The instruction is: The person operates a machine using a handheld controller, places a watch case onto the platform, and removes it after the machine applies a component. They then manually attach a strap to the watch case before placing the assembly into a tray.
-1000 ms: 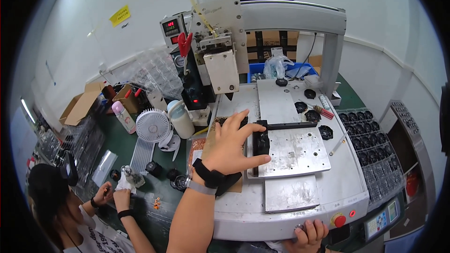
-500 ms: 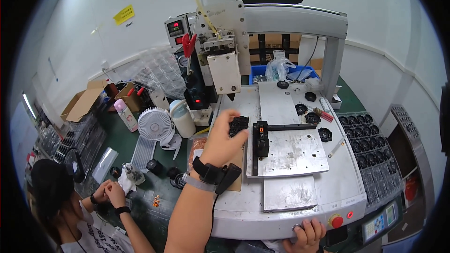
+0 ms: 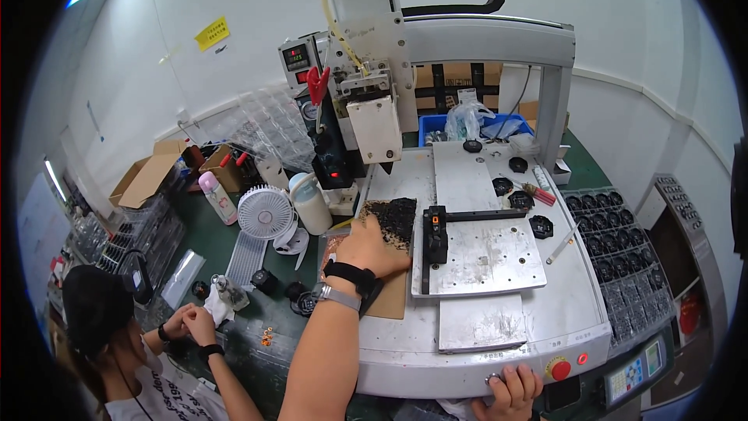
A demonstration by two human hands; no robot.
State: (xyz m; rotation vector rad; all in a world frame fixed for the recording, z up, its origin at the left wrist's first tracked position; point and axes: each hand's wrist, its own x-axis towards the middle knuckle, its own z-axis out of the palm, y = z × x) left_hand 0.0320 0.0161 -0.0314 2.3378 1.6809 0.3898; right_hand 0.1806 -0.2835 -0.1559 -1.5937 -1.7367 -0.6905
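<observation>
My left hand point(image 3: 372, 249) lies low over a brown cardboard sheet point(image 3: 387, 302) on the left of the machine bed. Its thumb stands apart from the other fingers, whose tips are partly hidden against the sheet. A thick, rough black crust point(image 3: 399, 214) covers the sheet's far end, just beyond the fingers. Down at the machine's front panel, my right hand point(image 3: 510, 391) rests with bent, slightly parted fingers around a small silver button point(image 3: 492, 379). Right of my left hand is the metal fixture plate point(image 3: 495, 261), carrying a black clamp block point(image 3: 435, 235).
The dispensing head point(image 3: 374, 121) hangs above the bed. Black round parts point(image 3: 540, 226) lie on the right, beside trays of similar parts point(image 3: 615, 238). A white fan point(image 3: 266, 212) and bottle point(image 3: 312, 203) stand left. A co-worker point(image 3: 117, 343) sits lower left. A red knob point(image 3: 558, 368) is near my right hand.
My left hand has come down and nearer onto the cardboard, uncovering more of the black crust. My right hand stays at the front panel. The whole view has shifted slightly.
</observation>
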